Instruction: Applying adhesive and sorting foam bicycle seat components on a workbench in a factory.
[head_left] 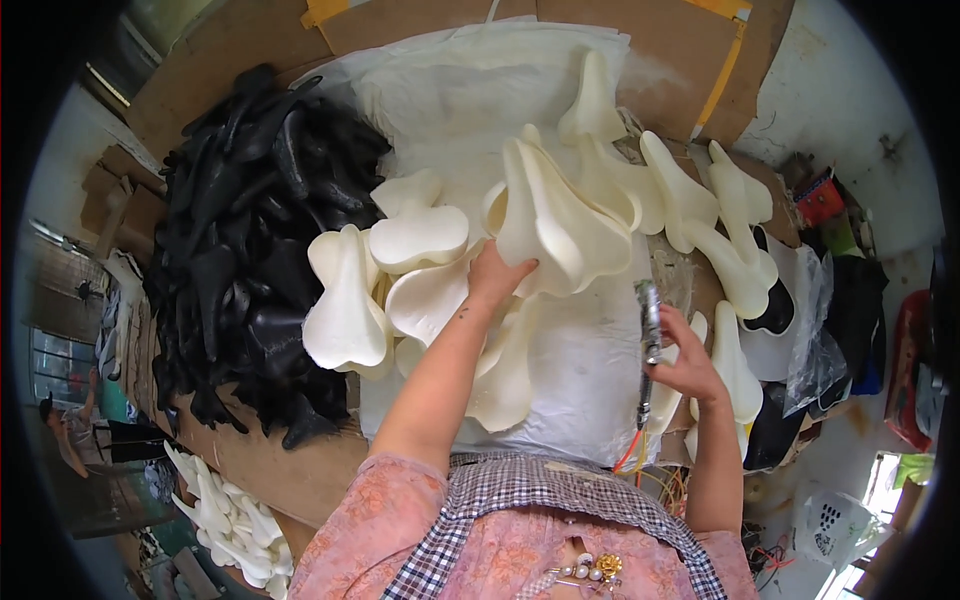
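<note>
My left hand (497, 276) is closed on the lower left edge of a cream bicycle saddle foam (525, 220), its thumb on the near side and the fingers partly hidden. This foam leans against other cream pads. In my right hand (688, 362) is a metal spray gun (649, 318), held upright to the right of the pads. A red-orange hose (628, 452) runs down from the gun. Left of my left hand, several more cream foams (347, 310) lie in a loose heap, some overlapping.
A tall pile of black saddle shells (250, 220) fills the table's left side. White sheeting (585, 370) covers the middle. More cream pads (680, 190) lie along the right edge, near a clear plastic bag (815, 340). White pieces (230, 520) sit lower left; a person (75, 435) is at far left.
</note>
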